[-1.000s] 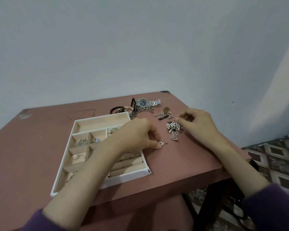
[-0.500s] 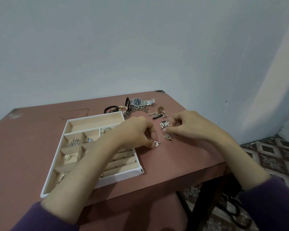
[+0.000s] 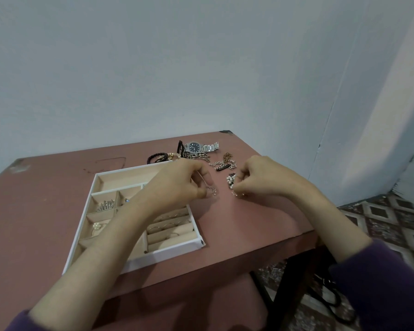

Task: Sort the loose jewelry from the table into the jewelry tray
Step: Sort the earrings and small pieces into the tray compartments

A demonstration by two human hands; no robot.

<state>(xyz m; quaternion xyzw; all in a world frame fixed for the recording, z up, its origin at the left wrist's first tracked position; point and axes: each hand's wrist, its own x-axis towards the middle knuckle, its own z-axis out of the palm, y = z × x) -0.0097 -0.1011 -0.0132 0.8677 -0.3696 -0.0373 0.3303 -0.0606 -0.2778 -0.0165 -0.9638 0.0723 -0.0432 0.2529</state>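
Note:
A white jewelry tray [image 3: 175, 250] with beige compartments lies on the reddish-brown table [image 3: 244, 225]; it holds small silver pieces, a pearl flower and several rings. My left hand [image 3: 177, 185] reaches over the tray's far right corner and pinches a small silver piece [image 3: 212, 190] just right of the tray. My right hand [image 3: 261, 179] is closed on a pearl cluster piece [image 3: 231, 181] that hangs from its fingers just above the table. Further back lie a silver watch [image 3: 197, 147], a chain bracelet [image 3: 221, 164] and a black braided band [image 3: 157, 157].
The table's right edge and front edge are close to my arms. A pale wall rises behind the table, with a corner at the right. Patterned floor tiles [image 3: 392, 218] and a black cord [image 3: 332, 299] show below at right.
My right hand has drawn the pearl cluster toward my left hand and lifted it slightly. My left hand keeps its pinch on the small silver piece beside the tray.

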